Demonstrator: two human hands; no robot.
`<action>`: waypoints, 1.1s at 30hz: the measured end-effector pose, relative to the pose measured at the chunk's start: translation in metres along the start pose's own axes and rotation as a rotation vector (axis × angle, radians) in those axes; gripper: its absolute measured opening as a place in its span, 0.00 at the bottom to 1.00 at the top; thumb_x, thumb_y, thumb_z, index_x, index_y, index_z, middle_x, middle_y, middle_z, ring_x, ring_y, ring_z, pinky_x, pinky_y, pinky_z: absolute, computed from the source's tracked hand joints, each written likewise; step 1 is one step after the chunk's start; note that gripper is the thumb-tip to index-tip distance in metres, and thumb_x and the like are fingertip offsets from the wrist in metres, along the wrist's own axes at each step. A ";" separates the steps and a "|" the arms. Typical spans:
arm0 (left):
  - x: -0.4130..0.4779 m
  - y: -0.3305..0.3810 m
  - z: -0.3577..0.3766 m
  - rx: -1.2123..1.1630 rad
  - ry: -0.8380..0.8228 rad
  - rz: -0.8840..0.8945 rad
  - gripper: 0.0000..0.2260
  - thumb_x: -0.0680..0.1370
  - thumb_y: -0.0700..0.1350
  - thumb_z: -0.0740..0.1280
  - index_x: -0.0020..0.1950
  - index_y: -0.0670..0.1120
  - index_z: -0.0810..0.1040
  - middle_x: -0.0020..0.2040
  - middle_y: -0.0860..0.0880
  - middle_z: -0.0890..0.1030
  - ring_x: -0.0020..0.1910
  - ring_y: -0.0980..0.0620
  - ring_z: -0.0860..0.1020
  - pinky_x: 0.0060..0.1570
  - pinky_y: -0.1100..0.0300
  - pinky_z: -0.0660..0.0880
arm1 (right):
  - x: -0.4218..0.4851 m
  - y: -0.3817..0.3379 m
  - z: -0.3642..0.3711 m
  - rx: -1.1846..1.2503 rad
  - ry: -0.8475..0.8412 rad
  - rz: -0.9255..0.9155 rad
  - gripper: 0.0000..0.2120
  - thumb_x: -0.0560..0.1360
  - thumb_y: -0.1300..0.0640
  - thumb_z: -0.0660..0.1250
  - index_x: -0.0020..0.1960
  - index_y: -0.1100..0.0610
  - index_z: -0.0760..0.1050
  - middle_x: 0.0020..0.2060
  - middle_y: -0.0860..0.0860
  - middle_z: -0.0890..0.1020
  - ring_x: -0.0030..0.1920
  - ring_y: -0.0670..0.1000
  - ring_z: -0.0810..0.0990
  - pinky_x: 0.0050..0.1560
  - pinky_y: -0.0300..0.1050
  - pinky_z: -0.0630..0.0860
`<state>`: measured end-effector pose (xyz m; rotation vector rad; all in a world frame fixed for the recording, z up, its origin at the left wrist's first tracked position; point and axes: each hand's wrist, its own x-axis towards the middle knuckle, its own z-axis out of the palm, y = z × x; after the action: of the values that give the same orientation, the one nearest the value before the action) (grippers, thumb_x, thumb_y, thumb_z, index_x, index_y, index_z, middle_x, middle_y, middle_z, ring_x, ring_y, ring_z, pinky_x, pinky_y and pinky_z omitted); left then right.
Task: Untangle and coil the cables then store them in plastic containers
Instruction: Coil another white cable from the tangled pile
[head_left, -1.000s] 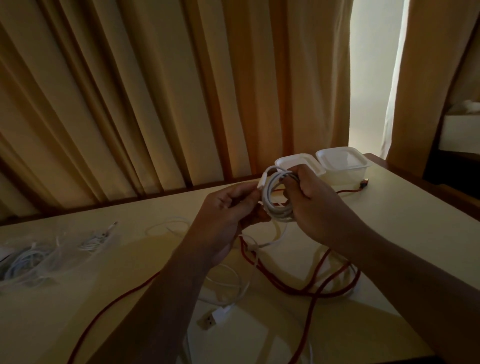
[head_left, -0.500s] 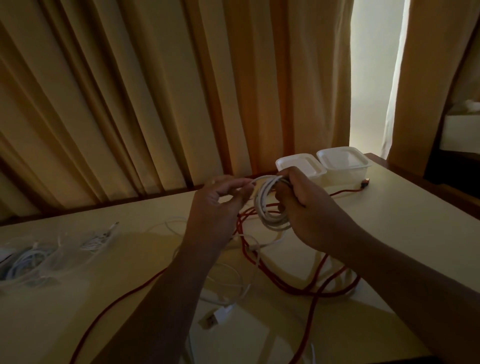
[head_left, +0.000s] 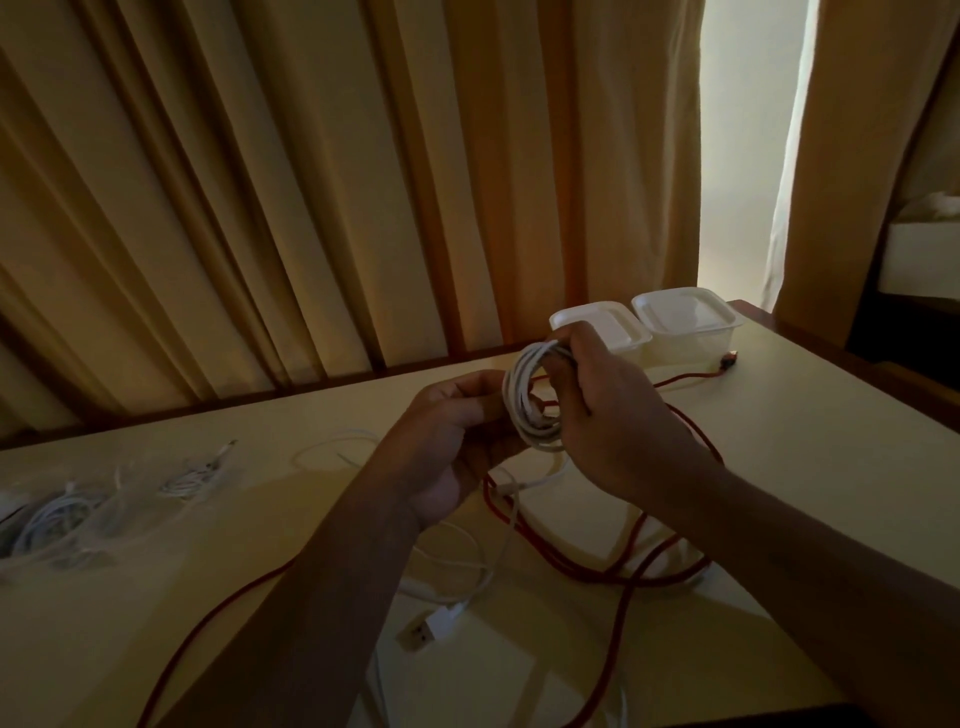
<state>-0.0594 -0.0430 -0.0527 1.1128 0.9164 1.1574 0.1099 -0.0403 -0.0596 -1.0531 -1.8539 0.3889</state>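
Above the counter (head_left: 831, 467), centre: white cable coil (head_left: 535, 405), upright, held between my hands.
Right grip (head_left: 618, 415): clamped on the coil's 3 o'clock side.
Left grip (head_left: 457, 441): fingers curled onto its 9 o'clock side.
Red cable (head_left: 623, 571): loose loops on the counter, 5 o'clock of my hands.
Lidded containers (head_left: 685, 322): 1 o'clock, side by side.

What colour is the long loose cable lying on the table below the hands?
Red. The long red cable shows best in the head view.

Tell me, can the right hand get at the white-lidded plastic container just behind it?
Probably yes: nothing lies between the right hand and the white-lidded plastic container, though its fingers are full, gripping the coiled white cable.
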 end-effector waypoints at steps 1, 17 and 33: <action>-0.001 0.000 0.000 -0.013 -0.013 -0.002 0.13 0.77 0.34 0.66 0.61 0.34 0.81 0.50 0.39 0.85 0.50 0.43 0.84 0.57 0.46 0.82 | 0.000 0.000 0.000 -0.013 0.004 -0.015 0.08 0.84 0.57 0.58 0.63 0.54 0.67 0.42 0.41 0.76 0.41 0.39 0.79 0.36 0.26 0.73; -0.009 -0.005 0.014 0.066 -0.129 0.085 0.22 0.75 0.31 0.71 0.68 0.44 0.76 0.59 0.37 0.83 0.57 0.40 0.84 0.57 0.46 0.82 | 0.005 0.010 -0.003 -0.060 -0.026 0.051 0.12 0.83 0.57 0.61 0.66 0.55 0.67 0.44 0.42 0.76 0.41 0.39 0.77 0.35 0.27 0.74; -0.004 -0.008 -0.005 1.164 0.240 0.686 0.06 0.83 0.45 0.67 0.52 0.50 0.85 0.38 0.58 0.82 0.40 0.60 0.82 0.39 0.69 0.77 | 0.009 0.036 -0.015 -0.163 -0.046 0.163 0.09 0.85 0.53 0.59 0.61 0.54 0.73 0.40 0.42 0.77 0.40 0.42 0.78 0.34 0.33 0.69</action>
<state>-0.0630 -0.0466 -0.0617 2.3957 1.5314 1.3087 0.1388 -0.0142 -0.0700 -1.3216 -1.8706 0.3646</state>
